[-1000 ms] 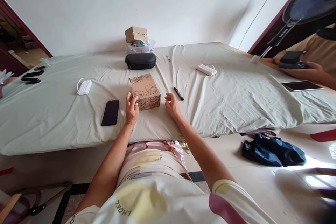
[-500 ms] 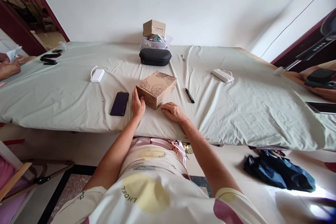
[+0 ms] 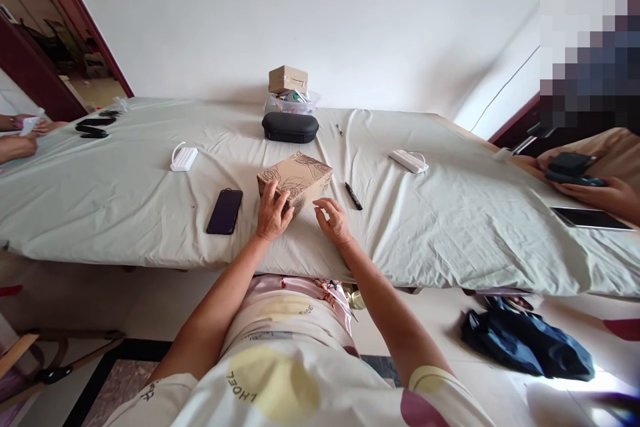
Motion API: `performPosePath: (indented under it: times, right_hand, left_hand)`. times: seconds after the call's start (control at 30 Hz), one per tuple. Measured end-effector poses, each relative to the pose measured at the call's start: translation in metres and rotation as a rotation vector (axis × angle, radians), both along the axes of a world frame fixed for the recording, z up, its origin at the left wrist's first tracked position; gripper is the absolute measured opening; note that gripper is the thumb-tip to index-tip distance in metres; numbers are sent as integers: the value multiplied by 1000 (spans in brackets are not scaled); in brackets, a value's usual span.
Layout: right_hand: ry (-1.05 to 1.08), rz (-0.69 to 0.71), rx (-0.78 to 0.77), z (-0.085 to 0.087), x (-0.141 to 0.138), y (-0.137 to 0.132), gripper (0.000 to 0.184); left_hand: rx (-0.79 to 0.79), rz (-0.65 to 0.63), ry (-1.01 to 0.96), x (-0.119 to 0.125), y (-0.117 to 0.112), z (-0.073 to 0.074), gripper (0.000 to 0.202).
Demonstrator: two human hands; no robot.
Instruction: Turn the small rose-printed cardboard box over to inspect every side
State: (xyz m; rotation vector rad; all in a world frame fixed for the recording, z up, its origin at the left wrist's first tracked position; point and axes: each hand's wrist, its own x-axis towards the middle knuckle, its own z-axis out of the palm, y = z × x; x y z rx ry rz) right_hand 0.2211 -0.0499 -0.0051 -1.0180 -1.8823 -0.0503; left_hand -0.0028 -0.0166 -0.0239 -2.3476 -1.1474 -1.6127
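Observation:
A brown cardboard box (image 3: 299, 177) with dark scribbled loops on its top and near side sits at an angle on the cloth in front of me. My left hand (image 3: 273, 213) rests against its near left corner, fingers spread over the top edge and side. Off the box's near right side is my right hand (image 3: 331, 217), fingers curved and apart with nothing between them. A black marker pen (image 3: 353, 196) lies to the right of that hand. Left of the box lies a dark smartphone (image 3: 225, 211).
Behind the box stand a black hard case (image 3: 290, 127), a clear plastic tub (image 3: 293, 104) and a small carton (image 3: 288, 79). White power banks (image 3: 184, 159) lie left and right. At the table's right edge a person holds a dark device (image 3: 575, 167); another person's hands (image 3: 19, 143) are at far left.
My left hand has shifted from the box's left side onto its near corner, fingers spreading. My right hand has lifted a little off the cloth. The view has tilted up and turned slightly right.

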Motion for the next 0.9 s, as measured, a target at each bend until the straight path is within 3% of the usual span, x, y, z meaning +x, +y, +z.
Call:
performPosePath:
  times: [0.2, 0.33, 0.43, 0.6, 0.73, 0.83, 0.9]
  right_hand:
    - [-196, 52, 49, 22, -31, -10, 32]
    - [-305, 14, 18, 22, -58, -3, 33]
    - [-289, -75, 29, 20, -61, 8, 31]
    - [-172, -226, 110, 21, -23, 18, 26]
    - [130, -343, 76, 12, 24, 27, 24]
    - [355, -396, -104, -6, 50, 36, 27]
    - [343, -395, -285, -20, 58, 41, 25]
  left_hand:
    - [10, -66, -68, -8, 2, -2, 36]
    - [-15, -61, -125, -12, 1, -4, 40]
    - [-15, -47, -176, -13, 3, -6, 41]
    - [-26, 3, -193, -15, 3, -3, 44]
    - [-67, 44, -196, -16, 2, -1, 46]
    - [-131, 40, -238, -17, 4, -6, 45]
    - [-173, 77, -256, -19, 5, -11, 51]
